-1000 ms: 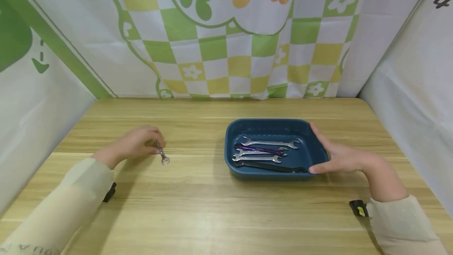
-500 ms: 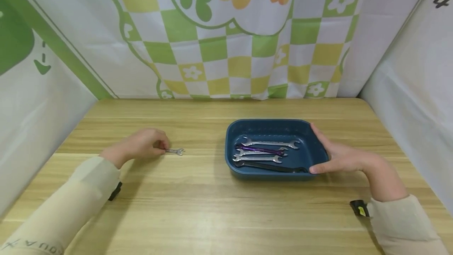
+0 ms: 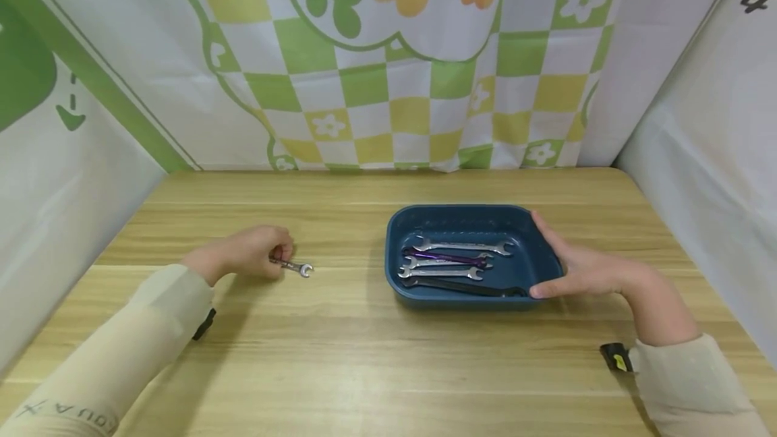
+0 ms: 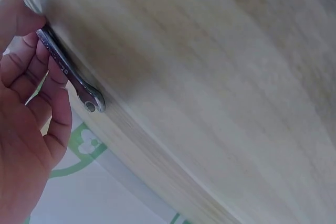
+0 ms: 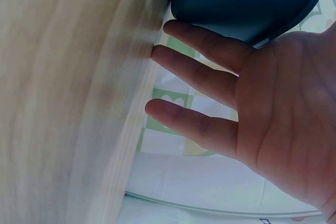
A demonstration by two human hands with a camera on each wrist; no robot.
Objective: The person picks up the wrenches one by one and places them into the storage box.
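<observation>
My left hand pinches a small silver wrench by its handle, low over the wooden table on the left. Its open-ended jaw points right in the head view. The rounded other end of this wrench shows in the left wrist view, thumb and fingertips on the handle. On the right, my right hand rests against the right end of a dark blue bin, thumb at the front rim and a finger toward the back corner. Three other fingers are straight and spread beside the bin in the right wrist view.
Inside the bin lie several wrenches: silver ones, a purple one and a black one nearest the front wall. A checkered curtain hangs along the table's far edge, with white cloth at the sides.
My left hand has shifted slightly right and nearer with the wrench. The wrench's open end has swung from pointing toward me to pointing right. The right hand and bin stay put.
</observation>
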